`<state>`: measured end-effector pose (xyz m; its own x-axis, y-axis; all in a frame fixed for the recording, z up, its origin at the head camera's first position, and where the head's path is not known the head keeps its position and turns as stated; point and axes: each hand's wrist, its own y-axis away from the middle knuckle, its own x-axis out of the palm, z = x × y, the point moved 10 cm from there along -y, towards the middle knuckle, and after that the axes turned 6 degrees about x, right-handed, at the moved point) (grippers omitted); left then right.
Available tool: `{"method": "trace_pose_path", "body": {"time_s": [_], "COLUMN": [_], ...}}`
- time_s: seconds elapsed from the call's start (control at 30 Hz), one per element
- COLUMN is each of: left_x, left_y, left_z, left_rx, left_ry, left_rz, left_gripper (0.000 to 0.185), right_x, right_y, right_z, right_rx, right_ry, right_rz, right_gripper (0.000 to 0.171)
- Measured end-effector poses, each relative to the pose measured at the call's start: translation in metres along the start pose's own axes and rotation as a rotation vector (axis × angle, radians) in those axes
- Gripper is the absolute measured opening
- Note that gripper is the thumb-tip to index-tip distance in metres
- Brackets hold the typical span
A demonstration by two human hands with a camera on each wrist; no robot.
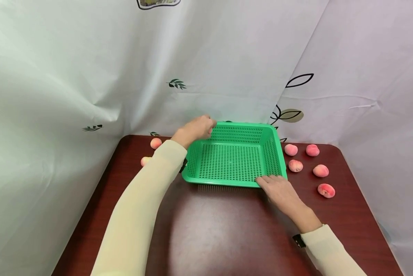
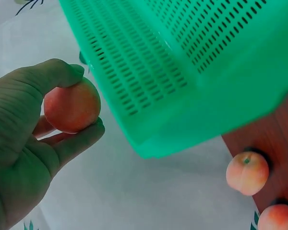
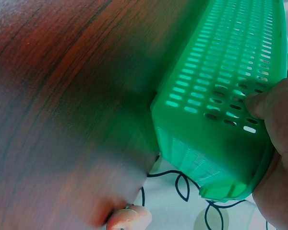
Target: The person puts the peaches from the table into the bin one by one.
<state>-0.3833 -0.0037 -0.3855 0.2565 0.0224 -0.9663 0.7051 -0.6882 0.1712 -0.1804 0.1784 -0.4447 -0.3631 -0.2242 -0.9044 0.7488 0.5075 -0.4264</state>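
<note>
The left hand hovers at the far left corner of the green perforated basket, and the left wrist view shows its thumb and fingers curled round a small peach, held just beside the basket's outer wall and clear of the table. The right hand lies at the basket's near right corner, fingers stretched along the front rim; the right wrist view shows a thumb pressed against the slotted side, so this hand grips the edge of the basket.

The basket sits at the middle of the dark red wooden table, toward its far edge, and its inside holds no fruit. Two peaches lie on the table left of the basket, near the left forearm. Five more peaches lie scattered to the right of it, well apart from one another. A pale curtain with leaf prints hangs behind and on both sides of the table.
</note>
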Motion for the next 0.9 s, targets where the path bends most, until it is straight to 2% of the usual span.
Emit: {"method": "trace_pose_path", "body": {"time_s": [0.1, 0.27, 0.33, 0.47, 0.6, 0.9], "left_x": [0.01, 0.026, 0.031, 0.04, 0.046, 0.053], "left_y": [-0.005, -0.011, -0.014, -0.018, -0.021, -0.031], "left_z": [0.001, 0.003, 0.005, 0.011, 0.014, 0.016], "left_rx": [-0.02, -0.035, -0.042, -0.086, -0.123, -0.141], "left_ry": [0.016, -0.006, -0.006, 0.015, 0.005, -0.016], "left_rz": [0.044, 0.12, 0.136, 0.177, 0.206, 0.237], "left_gripper": [0.03, 0.027, 0.023, 0.002, 0.015, 0.017], "right_x": [0.001, 0.002, 0.002, -0.001, -0.001, 0.001], "right_y": [0.0, 0.001, 0.001, 0.001, 0.0, 0.002], "right_z": [0.001, 0.002, 0.003, 0.004, 0.003, 0.001], "right_rx": [0.001, -0.002, -0.003, -0.007, -0.006, -0.002], "right_ry": [0.001, 0.001, -0.001, -0.001, 0.006, 0.014], "right_rz": [0.006, 0.005, -0.004, -0.026, -0.028, -0.024], "right_gripper": [0.02, 0.022, 0.022, 0.02, 0.019, 0.021]}}
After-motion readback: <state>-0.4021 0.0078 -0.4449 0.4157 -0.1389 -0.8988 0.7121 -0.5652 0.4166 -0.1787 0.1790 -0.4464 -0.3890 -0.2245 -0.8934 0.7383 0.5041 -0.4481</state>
